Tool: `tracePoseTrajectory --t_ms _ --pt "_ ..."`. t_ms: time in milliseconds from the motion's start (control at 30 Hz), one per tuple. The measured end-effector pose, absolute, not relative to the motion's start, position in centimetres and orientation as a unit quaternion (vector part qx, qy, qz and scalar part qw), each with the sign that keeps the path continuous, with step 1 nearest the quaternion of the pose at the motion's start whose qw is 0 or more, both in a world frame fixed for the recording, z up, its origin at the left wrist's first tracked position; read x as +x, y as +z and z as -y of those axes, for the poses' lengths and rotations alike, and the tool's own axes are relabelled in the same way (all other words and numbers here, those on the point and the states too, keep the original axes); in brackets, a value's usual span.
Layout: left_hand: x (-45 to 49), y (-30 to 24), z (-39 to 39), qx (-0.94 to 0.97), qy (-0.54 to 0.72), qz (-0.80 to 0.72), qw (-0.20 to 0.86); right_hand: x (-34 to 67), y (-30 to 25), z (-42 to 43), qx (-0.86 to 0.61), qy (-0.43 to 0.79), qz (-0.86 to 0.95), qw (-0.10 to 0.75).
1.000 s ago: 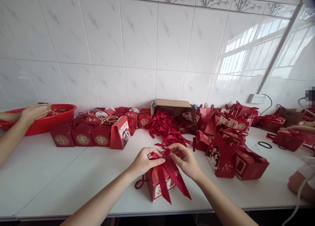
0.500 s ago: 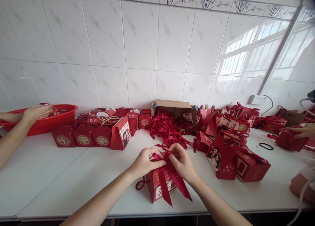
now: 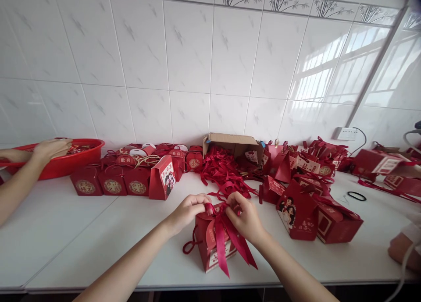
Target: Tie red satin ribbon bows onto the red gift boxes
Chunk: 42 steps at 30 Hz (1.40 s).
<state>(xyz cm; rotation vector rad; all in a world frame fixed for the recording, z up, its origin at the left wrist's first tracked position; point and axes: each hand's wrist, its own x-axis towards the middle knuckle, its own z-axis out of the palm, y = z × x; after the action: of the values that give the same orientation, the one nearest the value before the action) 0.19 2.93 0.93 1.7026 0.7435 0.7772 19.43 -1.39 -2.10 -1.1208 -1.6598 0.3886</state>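
Note:
In front of me, close to the table's near edge, stands a small red gift box (image 3: 204,245) with a cord handle hanging at its left. A dark red ribbon (image 3: 222,248) is looped at the top of the box, and its two tails drape down the front. My left hand (image 3: 189,212) pinches a loop of the ribbon at the box's upper left. Closed on the ribbon at the upper right is my right hand (image 3: 245,216); its fingertips partly cover the knot.
Finished-looking red boxes (image 3: 113,179) stand in rows at left. Behind are a cardboard carton (image 3: 232,139) and loose ribbons (image 3: 219,170). More boxes (image 3: 297,212) sit at right. One person's hand (image 3: 52,149) is over a red basin (image 3: 79,157); another person's hand (image 3: 403,249) is at far right.
My left hand has shifted left, drawing the ribbon loop outward and uncovering more of the box top. At far right a red box held by another person has been raised and turned.

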Motion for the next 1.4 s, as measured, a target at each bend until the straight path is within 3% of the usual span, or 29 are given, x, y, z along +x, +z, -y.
tracePoseTrajectory --t_ms 767,1167,1400 --pt "-0.07 1.14 -3.02 0.766 0.316 -0.266 0.492 19.39 -1.76 1.71 -0.480 0.143 0.694 0.518" --pt "-0.18 1.52 -2.76 0.725 0.285 -0.268 0.567 19.48 -1.94 1.88 -0.485 0.127 0.695 0.515" --pt "0.69 0.77 -2.44 0.714 0.324 -0.296 0.546 19.70 -1.90 2.34 -0.472 0.083 0.729 0.489"
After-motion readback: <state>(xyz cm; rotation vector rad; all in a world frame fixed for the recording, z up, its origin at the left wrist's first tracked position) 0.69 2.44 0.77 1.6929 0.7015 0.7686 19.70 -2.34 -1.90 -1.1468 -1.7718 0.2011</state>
